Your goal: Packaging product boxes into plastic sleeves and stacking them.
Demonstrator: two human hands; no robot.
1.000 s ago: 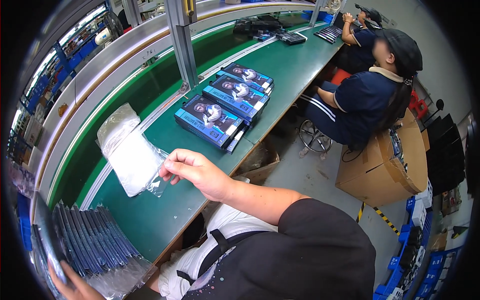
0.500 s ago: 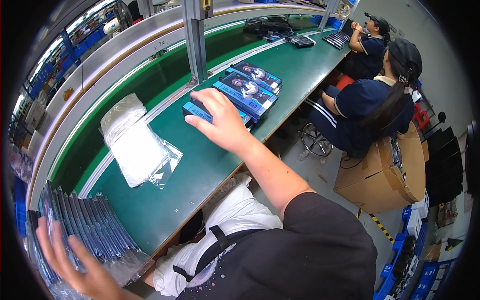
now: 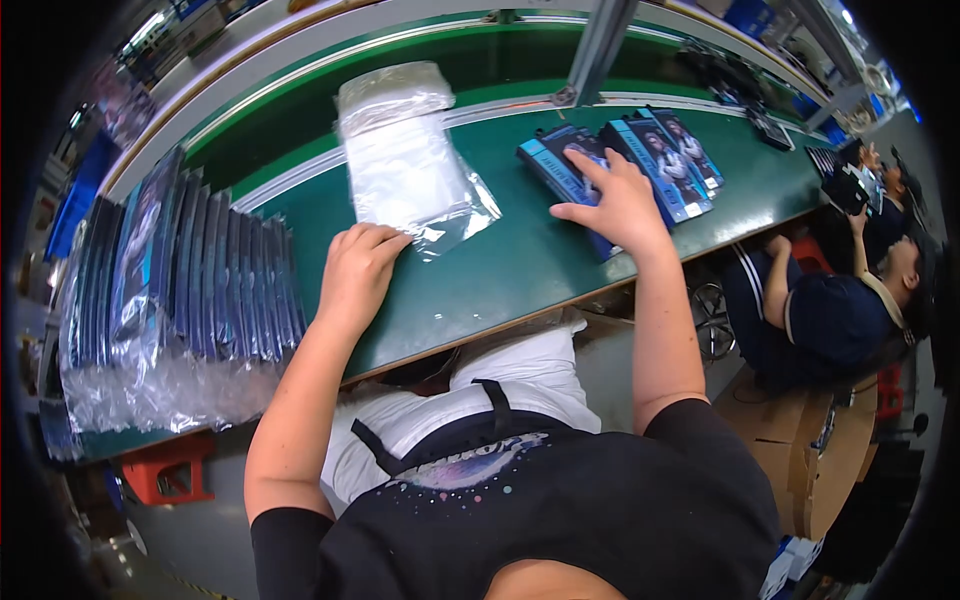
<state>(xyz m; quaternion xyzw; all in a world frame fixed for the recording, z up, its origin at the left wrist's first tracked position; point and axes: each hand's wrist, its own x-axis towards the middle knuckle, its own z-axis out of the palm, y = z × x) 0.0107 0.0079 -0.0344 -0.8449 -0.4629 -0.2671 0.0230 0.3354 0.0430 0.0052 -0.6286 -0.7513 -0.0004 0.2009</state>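
Observation:
My left hand [image 3: 358,275] is at the near edge of a pile of clear plastic bags [image 3: 405,180]. Its fingers are bent and close together, with the tips at the open end of the top bag. My right hand [image 3: 620,205] is spread over the nearest flat blue-and-black box [image 3: 565,165], thumb and fingers apart. Whether its fingertips touch the box is hard to see. Two similar boxes, a middle one [image 3: 665,170] and a farther one [image 3: 690,145], lie just right of it, overlapping.
A row of bagged flat boxes [image 3: 200,280] stands upright on the green table's [image 3: 450,320] left end. A metal post [image 3: 600,50] rises behind the boxes. Co-workers sit at the right, one in a dark blue shirt [image 3: 840,315], near a cardboard carton [image 3: 790,430]. A red stool [image 3: 170,470] is below left.
My view has turned left. My left hand has moved from beside the bagged row to the plastic bags. My right hand stays over the nearest box.

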